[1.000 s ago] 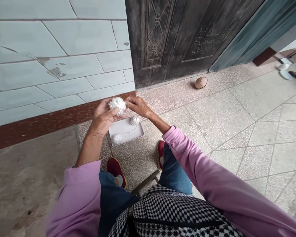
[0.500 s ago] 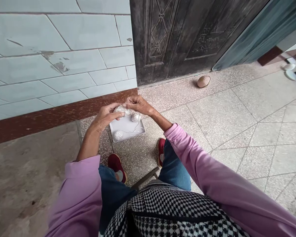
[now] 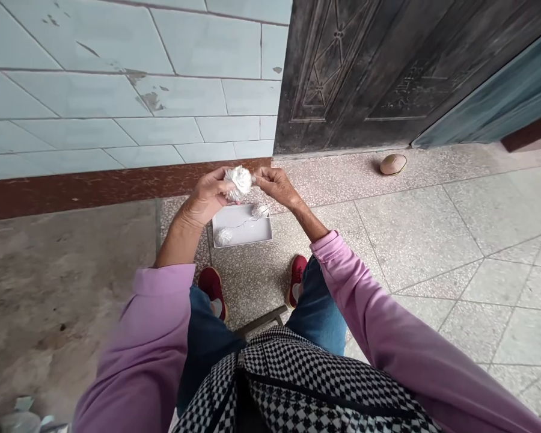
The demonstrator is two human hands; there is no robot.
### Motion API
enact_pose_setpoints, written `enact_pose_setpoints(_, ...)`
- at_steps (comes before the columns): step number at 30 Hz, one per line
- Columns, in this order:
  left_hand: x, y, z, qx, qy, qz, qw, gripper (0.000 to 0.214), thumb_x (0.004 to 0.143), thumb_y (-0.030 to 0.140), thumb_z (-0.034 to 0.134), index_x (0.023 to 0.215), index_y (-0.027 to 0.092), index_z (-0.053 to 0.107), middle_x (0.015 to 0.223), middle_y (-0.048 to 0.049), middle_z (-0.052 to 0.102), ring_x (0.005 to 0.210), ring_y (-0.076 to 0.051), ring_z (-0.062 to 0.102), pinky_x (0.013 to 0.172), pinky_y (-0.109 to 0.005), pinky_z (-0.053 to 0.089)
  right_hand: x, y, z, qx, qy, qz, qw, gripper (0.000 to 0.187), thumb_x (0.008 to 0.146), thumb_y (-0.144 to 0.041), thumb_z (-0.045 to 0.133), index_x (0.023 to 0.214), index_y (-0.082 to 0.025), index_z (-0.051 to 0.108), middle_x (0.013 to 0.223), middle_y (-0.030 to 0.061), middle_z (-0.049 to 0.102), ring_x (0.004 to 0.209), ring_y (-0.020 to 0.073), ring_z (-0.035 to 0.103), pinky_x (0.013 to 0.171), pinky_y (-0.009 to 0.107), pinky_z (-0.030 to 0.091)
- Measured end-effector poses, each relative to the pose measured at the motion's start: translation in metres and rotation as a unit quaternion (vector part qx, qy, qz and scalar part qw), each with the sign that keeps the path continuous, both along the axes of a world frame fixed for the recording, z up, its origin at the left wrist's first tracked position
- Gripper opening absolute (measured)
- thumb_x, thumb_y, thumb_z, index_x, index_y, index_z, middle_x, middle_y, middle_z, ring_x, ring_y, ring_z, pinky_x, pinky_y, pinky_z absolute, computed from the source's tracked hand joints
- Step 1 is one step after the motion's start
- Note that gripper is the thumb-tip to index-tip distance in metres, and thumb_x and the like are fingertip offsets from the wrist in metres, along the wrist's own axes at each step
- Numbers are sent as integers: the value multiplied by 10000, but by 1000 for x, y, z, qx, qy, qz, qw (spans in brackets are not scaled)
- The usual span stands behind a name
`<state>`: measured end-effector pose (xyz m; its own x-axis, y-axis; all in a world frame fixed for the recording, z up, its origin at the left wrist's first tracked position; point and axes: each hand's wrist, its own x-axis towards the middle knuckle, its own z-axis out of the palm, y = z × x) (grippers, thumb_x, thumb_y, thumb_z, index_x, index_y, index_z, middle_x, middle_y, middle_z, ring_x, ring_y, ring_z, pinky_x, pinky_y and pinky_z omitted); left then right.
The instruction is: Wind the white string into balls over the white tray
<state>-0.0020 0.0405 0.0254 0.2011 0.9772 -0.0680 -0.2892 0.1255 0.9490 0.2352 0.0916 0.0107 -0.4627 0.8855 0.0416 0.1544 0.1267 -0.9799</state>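
Note:
My left hand (image 3: 211, 191) is wrapped around a white ball of yarn (image 3: 238, 181), thick and ruffled on the side facing up. Close against the ball's right side, my right hand (image 3: 277, 185) has its fingertips pinched together; what is between them is too small to make out. Below both hands a shallow white tray (image 3: 247, 227) rests on the floor. One small white yarn ball (image 3: 224, 236) lies in its near left corner, and another white ball (image 3: 260, 210) is at its far right. A thin thread (image 3: 247, 223) runs across the tray between them.
A tiled wall (image 3: 171, 90) and a dark carved door (image 3: 333, 72) stand in front. By the door lies a round tan object (image 3: 392, 164) on the speckled floor. My red shoes (image 3: 211, 291) flank the space before the tray, with a dark bar (image 3: 264, 320) between my legs.
Both hands have lifted the yarn ball slightly higher above the tray. The ball now shows its ruffled side, and my right fingers have shifted to its right edge. The view has swung left.

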Motion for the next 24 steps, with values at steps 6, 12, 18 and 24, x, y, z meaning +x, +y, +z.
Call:
enact_pose_setpoints(6,-3,7,-8,-6,21,110,994,643,658,456,1045,1214,244,803,1174,-122,849,942,-292,800,701,-349,651,-10,-14,-11,99,-67,73,990,397,1316,-136,750,921,-170,738,840,-18,631,838,171,540,859,337,419)
enact_pose_setpoints(12,-2,6,-15,35,243,100,964,580,646,418,1000,1166,196,871,1118,-117,870,985,-301,767,794,-372,628,-13,-21,-11,99,-71,105,987,520,1352,-414,808,891,-192,717,819,-6,629,817,183,548,844,338,437)
enact_pose_setpoints(18,2,-4,-5,29,248,-80,965,532,717,395,997,1205,199,919,1137,-107,880,937,-293,784,797,-396,664,-1,-9,3,82,-59,14,995,621,1304,-587,874,834,-229,682,778,2,546,818,211,518,813,351,460)
enact_pose_setpoints(24,6,-9,1,21,117,-96,988,598,755,406,1086,1286,198,904,1142,-107,875,966,-289,815,782,-382,729,6,2,-3,68,-51,-36,996,618,1320,-500,846,820,-271,563,774,-16,465,797,208,488,786,341,466)
